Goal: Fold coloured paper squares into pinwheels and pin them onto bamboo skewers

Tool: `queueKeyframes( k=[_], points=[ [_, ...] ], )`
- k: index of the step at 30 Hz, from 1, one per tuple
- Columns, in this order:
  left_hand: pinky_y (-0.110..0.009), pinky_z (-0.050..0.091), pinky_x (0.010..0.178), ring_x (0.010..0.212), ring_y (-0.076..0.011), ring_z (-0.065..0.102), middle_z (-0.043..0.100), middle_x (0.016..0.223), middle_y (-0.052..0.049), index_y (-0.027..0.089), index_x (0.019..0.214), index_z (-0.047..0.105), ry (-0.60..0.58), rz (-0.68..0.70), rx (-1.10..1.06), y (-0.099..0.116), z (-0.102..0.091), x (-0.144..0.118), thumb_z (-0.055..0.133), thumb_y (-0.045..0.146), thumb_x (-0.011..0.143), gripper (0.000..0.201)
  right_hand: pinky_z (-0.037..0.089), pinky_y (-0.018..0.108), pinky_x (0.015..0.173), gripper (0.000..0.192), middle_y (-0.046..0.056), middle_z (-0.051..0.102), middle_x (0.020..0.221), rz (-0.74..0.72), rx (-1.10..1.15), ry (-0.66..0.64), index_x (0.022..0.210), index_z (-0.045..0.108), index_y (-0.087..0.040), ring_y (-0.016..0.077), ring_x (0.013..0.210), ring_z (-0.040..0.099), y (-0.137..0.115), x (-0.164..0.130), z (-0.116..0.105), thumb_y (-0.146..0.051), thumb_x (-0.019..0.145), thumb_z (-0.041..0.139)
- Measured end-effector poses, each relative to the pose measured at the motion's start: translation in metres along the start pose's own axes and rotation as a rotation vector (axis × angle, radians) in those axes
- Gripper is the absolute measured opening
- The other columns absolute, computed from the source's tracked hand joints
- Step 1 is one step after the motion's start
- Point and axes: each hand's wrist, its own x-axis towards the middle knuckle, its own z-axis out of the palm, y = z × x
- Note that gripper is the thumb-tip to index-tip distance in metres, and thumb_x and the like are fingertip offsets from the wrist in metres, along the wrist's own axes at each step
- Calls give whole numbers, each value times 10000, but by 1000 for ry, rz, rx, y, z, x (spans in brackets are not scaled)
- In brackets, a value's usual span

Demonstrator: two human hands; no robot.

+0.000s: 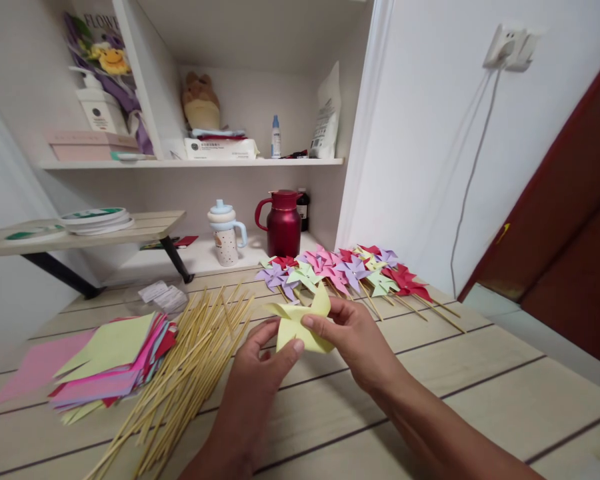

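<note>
Both hands hold a pale yellow paper pinwheel point(300, 320) just above the wooden table point(480, 373). My left hand point(260, 367) pinches its lower left edge between thumb and fingers. My right hand point(350, 333) presses its thumb on the centre of the folded paper, fingers behind it. A loose heap of bamboo sticks point(190, 373) lies to the left of my hands. Further left is a stack of coloured paper squares point(110, 363). Behind the hands, a row of finished paper pinwheels on sticks point(350, 270) lies on the table.
A red thermos jug point(283, 223) and a white lidded cup point(225, 233) stand at the back by the wall. Shelves above carry boxes, bottles and a plush toy point(200, 100). A low wooden bench point(80, 233) is at the left. A red door point(570, 233) is at the right.
</note>
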Motion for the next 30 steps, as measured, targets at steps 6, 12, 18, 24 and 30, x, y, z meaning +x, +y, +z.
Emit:
queueKeyframes(
  k=[6,12,18,24,30],
  points=[
    [-409,431,965,1121,-311,621,729,1104,-91,212,912,757,36,9,38,0,0,-1,792,322,619,315,502,300,715,158,35,760,891,-75,-108,23,889,758,-202,194,785,656,-4,-2,2,-311,784,716],
    [-382,445,961,1142,-307,608,708,1152,-114,167,919,749,45,15,26,5,1,-6,755,414,682,343,488,309,717,139,33,737,865,-145,-235,60,877,747,-200,198,785,628,-4,-3,4,-300,805,682],
    [-405,383,1028,1176,-293,583,673,1238,-90,204,941,753,118,-4,100,-2,-5,1,770,341,684,292,483,312,726,116,33,724,852,-157,-271,57,823,732,-190,196,787,619,-2,-2,4,-291,799,680],
    [-397,396,1020,1183,-311,578,691,1193,-91,203,910,777,22,-2,34,-3,-5,1,770,324,682,258,480,292,720,114,22,731,842,-133,-242,38,834,743,-200,184,781,629,0,-3,7,-292,795,690],
    [-336,431,980,1133,-279,602,686,1181,-102,172,821,782,55,49,71,-5,-8,2,764,302,685,190,473,269,657,119,20,727,805,-98,-193,24,828,746,-192,169,728,624,-1,-3,11,-289,783,694]
  ],
)
